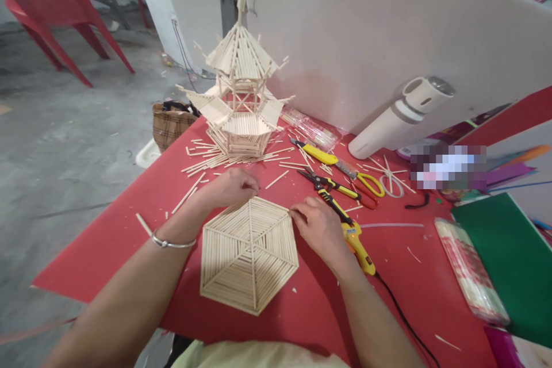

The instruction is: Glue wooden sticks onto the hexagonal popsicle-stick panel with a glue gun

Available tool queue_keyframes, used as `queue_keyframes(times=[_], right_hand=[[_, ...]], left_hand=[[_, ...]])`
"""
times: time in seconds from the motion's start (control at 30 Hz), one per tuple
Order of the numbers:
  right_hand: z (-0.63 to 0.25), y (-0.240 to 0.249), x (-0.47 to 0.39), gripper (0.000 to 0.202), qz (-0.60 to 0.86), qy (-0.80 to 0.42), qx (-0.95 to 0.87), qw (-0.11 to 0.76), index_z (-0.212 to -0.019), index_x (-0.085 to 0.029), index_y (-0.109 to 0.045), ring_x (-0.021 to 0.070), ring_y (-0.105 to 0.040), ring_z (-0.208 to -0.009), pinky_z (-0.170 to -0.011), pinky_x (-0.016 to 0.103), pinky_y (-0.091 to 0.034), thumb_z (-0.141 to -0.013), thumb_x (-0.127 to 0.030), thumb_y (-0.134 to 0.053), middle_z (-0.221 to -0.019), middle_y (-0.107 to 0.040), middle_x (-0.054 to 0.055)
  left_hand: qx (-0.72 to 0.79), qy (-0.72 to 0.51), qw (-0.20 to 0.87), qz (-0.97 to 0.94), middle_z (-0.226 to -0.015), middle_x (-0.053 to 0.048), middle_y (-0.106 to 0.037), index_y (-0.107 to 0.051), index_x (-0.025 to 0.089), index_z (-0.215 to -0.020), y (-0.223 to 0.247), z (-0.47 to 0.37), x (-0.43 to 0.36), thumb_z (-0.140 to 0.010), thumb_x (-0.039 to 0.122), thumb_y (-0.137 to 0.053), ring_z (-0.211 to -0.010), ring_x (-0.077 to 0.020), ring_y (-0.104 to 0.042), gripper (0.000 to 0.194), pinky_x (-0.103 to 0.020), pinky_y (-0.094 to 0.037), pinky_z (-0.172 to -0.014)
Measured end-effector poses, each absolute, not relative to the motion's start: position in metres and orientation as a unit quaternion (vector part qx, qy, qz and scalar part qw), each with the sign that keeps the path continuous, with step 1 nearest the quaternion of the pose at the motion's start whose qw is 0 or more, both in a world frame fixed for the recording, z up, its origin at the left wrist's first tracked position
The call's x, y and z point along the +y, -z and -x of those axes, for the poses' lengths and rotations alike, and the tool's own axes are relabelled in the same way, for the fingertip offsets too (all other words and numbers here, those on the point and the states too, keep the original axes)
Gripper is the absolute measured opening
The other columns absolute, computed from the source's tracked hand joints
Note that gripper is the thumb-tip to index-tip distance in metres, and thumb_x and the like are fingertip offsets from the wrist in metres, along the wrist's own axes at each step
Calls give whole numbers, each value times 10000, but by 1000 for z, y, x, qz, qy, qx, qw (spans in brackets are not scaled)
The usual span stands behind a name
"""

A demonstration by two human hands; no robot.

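A flat hexagonal panel of thin wooden sticks (276, 264) lies on the red tabletop in front of me, its rows of sticks split by spokes that meet at the centre. At its upper right corner, my right hand (318, 225) is closed, thumb and finger pinching the edge. My left hand (235, 187), with a bangle on the wrist, hovers by the panel's top corner. Its fingers are curled together, and whatever they hold is hidden. Beyond the hands stands a tiered pagoda model (244, 86) built of the same sticks.
Loose sticks (207, 164) lie around the pagoda. To the right are a yellow glue gun (360, 250) with a cord, pliers (332, 184), a utility knife (317, 153), scissors (371, 184), a white flask (397, 118), a stick pack (472, 270) and a green board (513, 259).
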State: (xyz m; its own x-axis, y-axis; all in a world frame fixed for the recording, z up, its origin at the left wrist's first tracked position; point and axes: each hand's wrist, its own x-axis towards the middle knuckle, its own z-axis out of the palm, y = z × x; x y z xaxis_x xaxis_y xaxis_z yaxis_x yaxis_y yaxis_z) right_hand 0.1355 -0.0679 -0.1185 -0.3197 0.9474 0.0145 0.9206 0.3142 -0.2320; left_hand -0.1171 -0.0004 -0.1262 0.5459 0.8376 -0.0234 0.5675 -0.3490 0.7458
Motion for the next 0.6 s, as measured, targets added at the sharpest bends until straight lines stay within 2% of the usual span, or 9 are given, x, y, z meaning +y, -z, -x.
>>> queue_keyframes(times=[0.6], right_hand=[[-137, 121, -69, 197, 571, -68, -815, 70, -933, -244, -742, 187, -583, -888, -749, 294, -377, -975, -277, -553, -871, -659, 26]], left_hand=[[449, -181, 370, -793, -900, -32, -733, -712, 166, -704, 125, 117, -1, -748, 132, -516, -779, -143, -643, 204, -244, -471, -708]])
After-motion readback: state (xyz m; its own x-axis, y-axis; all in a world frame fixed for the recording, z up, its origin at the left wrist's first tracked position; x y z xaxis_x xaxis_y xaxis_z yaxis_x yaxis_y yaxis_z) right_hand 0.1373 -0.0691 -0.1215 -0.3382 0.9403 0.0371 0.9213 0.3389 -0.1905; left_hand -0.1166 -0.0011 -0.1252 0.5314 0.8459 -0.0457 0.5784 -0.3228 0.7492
